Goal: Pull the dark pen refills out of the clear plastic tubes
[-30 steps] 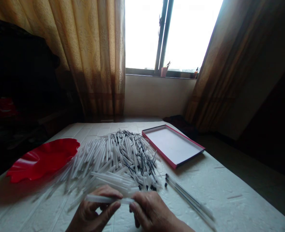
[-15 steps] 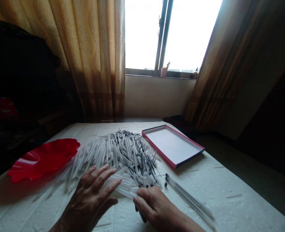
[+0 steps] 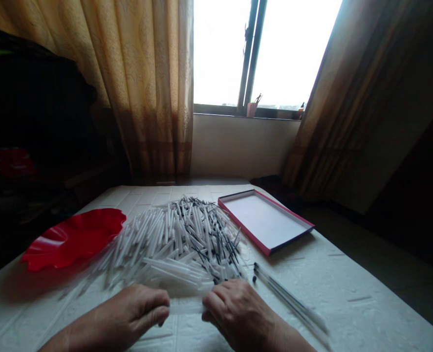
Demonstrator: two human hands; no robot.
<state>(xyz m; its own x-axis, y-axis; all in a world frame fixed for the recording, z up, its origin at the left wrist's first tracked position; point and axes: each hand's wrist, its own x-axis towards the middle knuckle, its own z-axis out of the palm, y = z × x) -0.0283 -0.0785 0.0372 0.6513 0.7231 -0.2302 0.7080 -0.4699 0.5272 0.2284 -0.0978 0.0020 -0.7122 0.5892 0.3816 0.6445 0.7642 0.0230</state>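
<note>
Between my two hands, near the table's front edge, a clear pen tube [image 3: 185, 309] lies level. My left hand [image 3: 138, 313] pinches its left end, with the thumb and fingers pressed together. The tube's right end is inside the closed fingers of my right hand [image 3: 238, 310]. Just beyond my hands is a big pile of clear pen tubes [image 3: 158, 230], with thin black refills [image 3: 220, 239] mixed in at its right side. A few assembled pens [image 3: 290, 300] lie to the right of my right hand, beside a small black cap [image 3: 254, 279].
A red wavy-edged bowl [image 3: 80, 237] stands left of the pile. At the right back lies a shallow white tray with a red and dark rim [image 3: 244, 228]. All are on a white table [image 3: 363, 293]. Curtains and a window are behind.
My left hand has moved down from the pile's near edge and closed its spread fingers on the tube's left end. The view has shifted slightly.
</note>
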